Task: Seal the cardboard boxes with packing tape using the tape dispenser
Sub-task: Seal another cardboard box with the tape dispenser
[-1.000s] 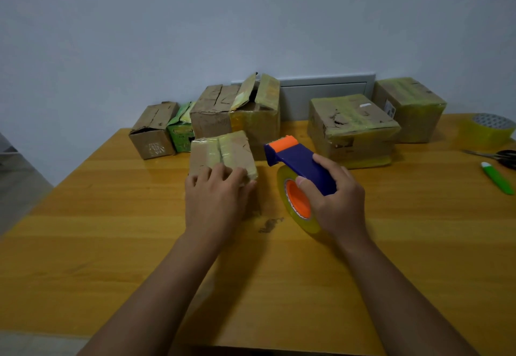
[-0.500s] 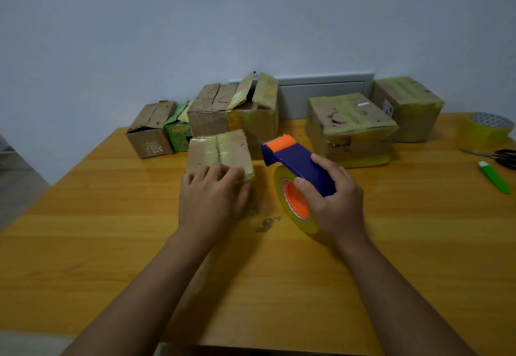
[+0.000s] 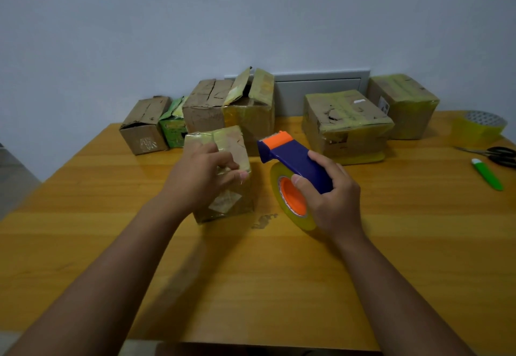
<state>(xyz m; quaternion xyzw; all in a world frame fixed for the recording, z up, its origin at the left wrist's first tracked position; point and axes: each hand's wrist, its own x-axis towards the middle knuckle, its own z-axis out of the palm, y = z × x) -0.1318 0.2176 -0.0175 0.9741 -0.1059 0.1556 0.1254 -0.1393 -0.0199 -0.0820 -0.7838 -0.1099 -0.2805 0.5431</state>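
From the head camera, a small box point(image 3: 223, 177) wrapped in yellowish tape stands near the middle of the wooden table point(image 3: 391, 244), and the left hand point(image 3: 201, 177) grips it from the near left side, fingers curled over its top edge and thumb reaching across its front face. Just to the right of that box, not touching it, the right hand point(image 3: 332, 196) holds the tape dispenser point(image 3: 293, 165) by its blue handle, fingers wrapped around it; the orange cutter end points up and away toward the far boxes, and the yellow roll with its orange hub hangs below the handle, its lower rim at or just above the tabletop. Behind the hands, a row of boxes lines the far edge against the wall: a plain brown box point(image 3: 143, 126) on the left, a green box point(image 3: 173, 126) beside it, a larger box with raised flaps point(image 3: 234, 104), then two taped boxes point(image 3: 346, 123) to the right. Well off to the right lie a spare roll of tape point(image 3: 479, 129), scissors point(image 3: 499, 156) and a green cutter point(image 3: 487, 174).
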